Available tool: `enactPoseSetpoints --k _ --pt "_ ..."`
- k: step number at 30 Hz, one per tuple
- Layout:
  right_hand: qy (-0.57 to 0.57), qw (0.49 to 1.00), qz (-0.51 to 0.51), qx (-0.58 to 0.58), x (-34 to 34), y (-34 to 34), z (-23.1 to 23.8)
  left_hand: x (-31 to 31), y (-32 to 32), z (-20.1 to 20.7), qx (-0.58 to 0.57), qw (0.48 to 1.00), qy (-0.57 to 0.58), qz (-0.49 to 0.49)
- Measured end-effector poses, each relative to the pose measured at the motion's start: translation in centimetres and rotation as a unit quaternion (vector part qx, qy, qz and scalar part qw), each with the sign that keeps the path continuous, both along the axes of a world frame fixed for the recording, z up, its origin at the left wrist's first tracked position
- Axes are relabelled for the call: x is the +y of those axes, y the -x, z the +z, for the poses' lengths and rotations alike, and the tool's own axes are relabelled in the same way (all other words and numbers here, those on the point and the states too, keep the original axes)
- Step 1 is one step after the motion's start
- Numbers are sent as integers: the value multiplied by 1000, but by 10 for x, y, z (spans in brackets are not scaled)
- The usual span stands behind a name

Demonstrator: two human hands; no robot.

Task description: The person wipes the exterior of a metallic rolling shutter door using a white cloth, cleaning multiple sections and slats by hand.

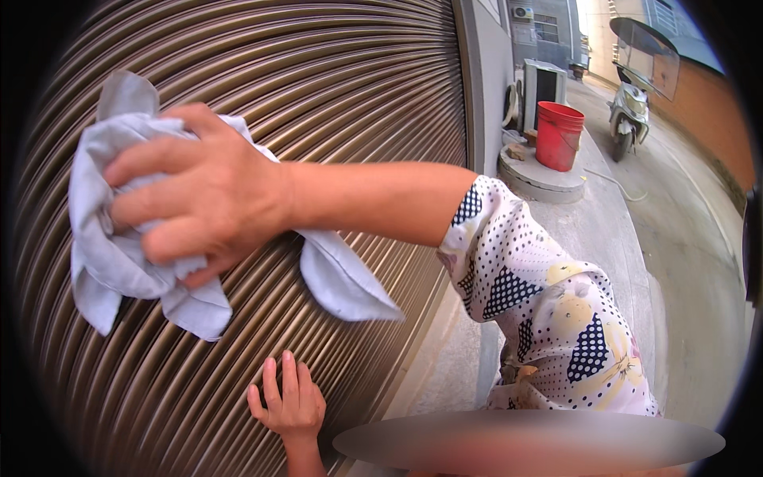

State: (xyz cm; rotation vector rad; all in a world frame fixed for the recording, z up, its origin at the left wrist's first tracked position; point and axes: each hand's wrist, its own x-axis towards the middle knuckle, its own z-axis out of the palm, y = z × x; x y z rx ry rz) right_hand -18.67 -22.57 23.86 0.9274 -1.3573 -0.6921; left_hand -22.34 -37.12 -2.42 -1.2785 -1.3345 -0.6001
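Observation:
A ribbed brown metal roller shutter (373, 87) fills the left and middle of the view. My right arm reaches across it from the right, in a patterned short sleeve. The fingers of my right hand (203, 187) are curled over a crumpled pale blue-grey cloth (119, 262) and press it against the slats. One loose end of the cloth hangs below my wrist. Lower down, my left hand (290, 405) touches the shutter with its fingers stretched upward. Nothing shows in it.
A grey door frame (473, 87) borders the shutter on the right. Beyond it, a red bucket (559, 137) stands on a round concrete slab (540, 176), beside a dark-fronted pale box (545, 87). A white scooter (630, 111) with a canopy is parked farther along the paved lane (691, 238).

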Motion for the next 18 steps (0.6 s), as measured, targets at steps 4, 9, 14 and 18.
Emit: enactPoseSetpoints --k 4,9,14,18 --pt "37 995 -75 57 22 -13 59 -10 0 6 11 999 5 36" --pt "161 982 -39 86 73 -60 106 -24 0 8 17 998 5 56" --pt "487 835 -148 210 223 -109 107 -28 -2 0 18 998 8 56" --pt "616 725 -225 211 290 -160 117 -23 1 -7 44 998 -11 33"
